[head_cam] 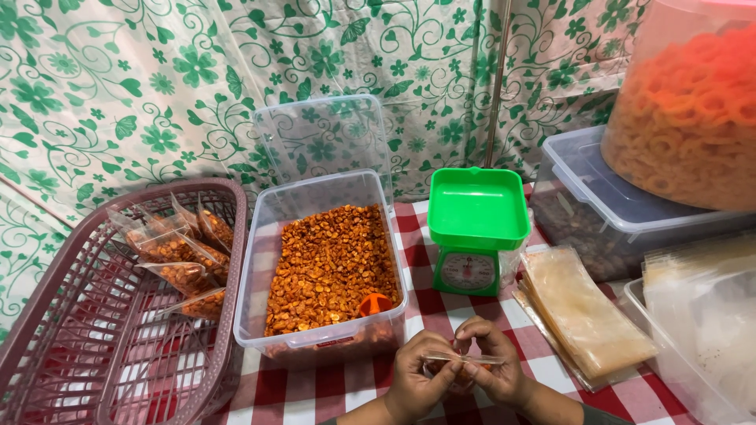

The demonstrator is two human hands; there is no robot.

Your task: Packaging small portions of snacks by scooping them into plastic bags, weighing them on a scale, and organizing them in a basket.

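Best done by rubbing the mouth of the clear bag [465, 359] apart with the fingertips, gently, so the film does not tear. The left hand [417, 378] and right hand [496, 366] both pinch it, nearly closed, just short of the snack tub [315, 330] on the bench [425, 311].

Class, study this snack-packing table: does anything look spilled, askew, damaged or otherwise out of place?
Nothing looks spilled or damaged. The clear lid stands propped on edge behind the open snack tub, an orange scoop sits half buried in the snack, and filled bags lean unevenly in the basket. Both hands hold a small clear bag.
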